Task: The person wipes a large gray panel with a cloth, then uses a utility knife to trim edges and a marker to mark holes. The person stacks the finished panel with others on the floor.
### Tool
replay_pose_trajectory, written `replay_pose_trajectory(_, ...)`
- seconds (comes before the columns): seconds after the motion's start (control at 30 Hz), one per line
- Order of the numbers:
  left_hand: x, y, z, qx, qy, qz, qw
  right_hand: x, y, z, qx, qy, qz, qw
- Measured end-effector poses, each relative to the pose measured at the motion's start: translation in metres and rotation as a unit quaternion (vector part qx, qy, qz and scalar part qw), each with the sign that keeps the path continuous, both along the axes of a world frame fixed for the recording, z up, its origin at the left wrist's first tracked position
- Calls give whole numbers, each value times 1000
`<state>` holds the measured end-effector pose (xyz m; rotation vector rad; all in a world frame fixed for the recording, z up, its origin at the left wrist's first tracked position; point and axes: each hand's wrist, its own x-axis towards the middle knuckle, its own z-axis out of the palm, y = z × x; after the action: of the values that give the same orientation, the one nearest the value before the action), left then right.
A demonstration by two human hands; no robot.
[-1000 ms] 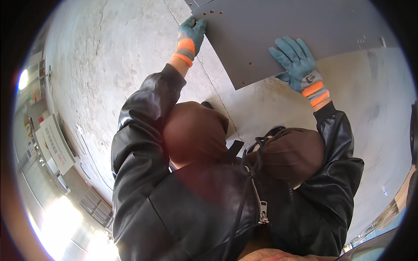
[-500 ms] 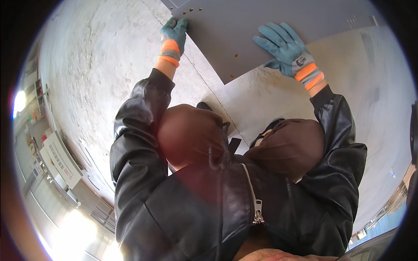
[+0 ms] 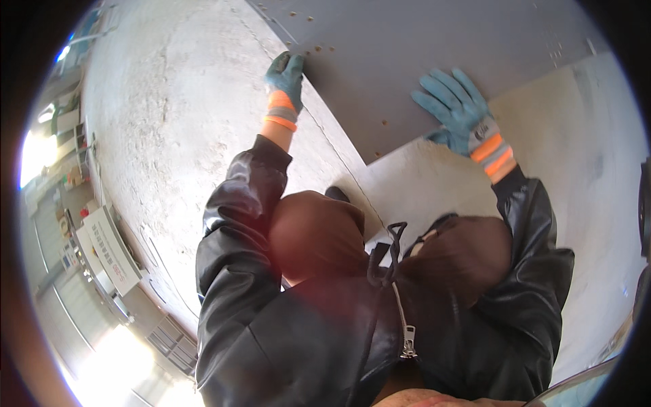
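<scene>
A large dark grey panel (image 3: 380, 74) with several small drilled holes reaches in from the top, one corner pointing toward me. My left hand (image 3: 286, 80), in a blue-grey coated glove with an orange cuff, is closed on the panel's left edge; some of its fingers are hidden there. Near the panel's closer right edge, my right hand (image 3: 456, 108) lies palm down in a matching glove. Its fingers are stretched out and spread over the grey surface, while the thumb sits at the rim.
Below lies a pale concrete floor (image 3: 169, 136) with a long crack. My bent knees (image 3: 315, 234) are between my arms, close to the panel's corner. A white sign board (image 3: 112, 247) and shelving with assorted items (image 3: 71, 176) stand far off at the left.
The panel and both hands now appear lower and slightly further right in the picture, with more of the panel in view. Each hand keeps about the same place on it.
</scene>
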<state>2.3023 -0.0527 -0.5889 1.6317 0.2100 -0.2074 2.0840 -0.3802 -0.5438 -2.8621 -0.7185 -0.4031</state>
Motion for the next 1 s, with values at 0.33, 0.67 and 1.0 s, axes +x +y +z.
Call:
replay_pose_trajectory(0.33, 82, -15, 48, 454, -198, -76, 866, 0, 6, 13, 9, -8, -23, 1000)
replay_pose_trajectory(0.67, 131, -29, 9, 466, -245, -62, 848, 3, 9, 15, 18, -4, -15, 1000)
replay_pose_trajectory(1.0, 209, -15, -12, 441, -244, -6, 864, 7, 13, 21, 40, 1, -20, 999)
